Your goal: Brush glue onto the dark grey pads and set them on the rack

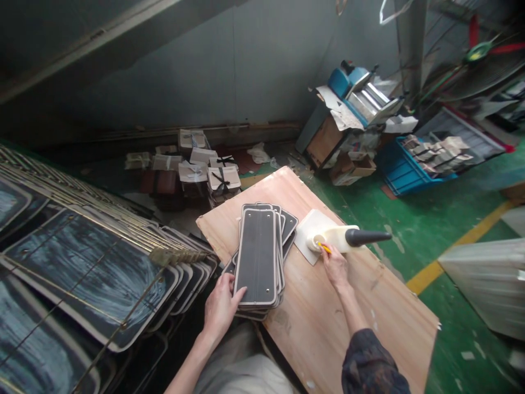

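A stack of dark rectangular panels with pale rims (pixel 257 254) lies on a wooden board (pixel 328 323). My left hand (pixel 221 307) grips the stack's near left corner, thumb on top. My right hand (pixel 335 265) is closed on a thin yellow-handled tool (pixel 324 247), its tip at the mouth of a white glue bottle with a black nozzle (pixel 348 238). The bottle lies on its side on a white sheet (pixel 308 229).
To the left, racks (pixel 82 273) carry several larger dark panels smeared white, with a brush (pixel 176 256) on them. Tied bundles of boxes (pixel 205 172) sit on the floor behind the board. A blue machine (pixel 356 93) and blue crate (pixel 406 169) stand at the right on the green floor.
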Tool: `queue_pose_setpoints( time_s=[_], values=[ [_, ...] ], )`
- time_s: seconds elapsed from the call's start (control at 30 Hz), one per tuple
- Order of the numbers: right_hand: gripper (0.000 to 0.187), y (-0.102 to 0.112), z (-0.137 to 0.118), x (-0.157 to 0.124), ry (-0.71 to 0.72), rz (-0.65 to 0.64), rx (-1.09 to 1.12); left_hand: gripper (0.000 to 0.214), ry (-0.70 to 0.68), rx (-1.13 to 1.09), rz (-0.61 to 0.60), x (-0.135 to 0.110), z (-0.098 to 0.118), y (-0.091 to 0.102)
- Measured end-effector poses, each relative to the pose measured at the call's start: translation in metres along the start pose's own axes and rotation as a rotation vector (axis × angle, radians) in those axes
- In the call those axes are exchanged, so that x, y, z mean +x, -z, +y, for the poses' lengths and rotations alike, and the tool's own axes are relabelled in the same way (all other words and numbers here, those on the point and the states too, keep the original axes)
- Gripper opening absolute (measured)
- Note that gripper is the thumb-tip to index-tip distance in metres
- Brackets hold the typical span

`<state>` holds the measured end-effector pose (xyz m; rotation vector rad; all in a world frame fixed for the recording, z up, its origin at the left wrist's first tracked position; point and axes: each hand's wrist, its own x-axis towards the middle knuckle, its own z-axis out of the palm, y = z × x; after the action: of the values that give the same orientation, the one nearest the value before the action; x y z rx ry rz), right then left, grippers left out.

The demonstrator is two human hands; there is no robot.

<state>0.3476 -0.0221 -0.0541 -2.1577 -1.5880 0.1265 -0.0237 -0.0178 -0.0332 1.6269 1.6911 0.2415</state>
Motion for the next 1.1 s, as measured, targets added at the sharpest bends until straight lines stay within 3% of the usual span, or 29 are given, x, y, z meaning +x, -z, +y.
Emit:
queue_pose_setpoints(
  time_s=[0.3, 0.47, 0.6, 0.73, 0.9, 1.1],
  values=[
    [0.055, 0.013, -0.001, -0.007, 0.025, -0.004, 0.053, 0.024, 0.061, -0.041, -0.021, 0.004, -0.008, -0.001],
    [0.044, 0.028, -0.013, -0.023, 0.094, -0.068, 0.02, 0.024, 0.056, -0.009, -0.024, 0.001, -0.007, 0.002],
    [0.046, 0.039, -0.023, -0.039, 0.086, -0.041, 0.051, 0.028, 0.04, 0.046, -0.04, -0.002, -0.005, 0.004],
    [0.042, 0.035, -0.025, -0.045, -0.075, 0.085, 0.21, 0.03, 0.052, 0.054, -0.052, -0.001, -0.004, 0.005],
    [0.043, 0.004, -0.021, -0.036, -0.386, 0.311, 0.65, 0.032, 0.089, 0.052, -0.109, 0.004, -0.006, 0.002],
    [0.052, -0.022, -0.016, -0.029, -0.527, 0.451, 0.818, 0.033, 0.056, 0.043, -0.118, 0.003, -0.008, 0.003]
  ],
)
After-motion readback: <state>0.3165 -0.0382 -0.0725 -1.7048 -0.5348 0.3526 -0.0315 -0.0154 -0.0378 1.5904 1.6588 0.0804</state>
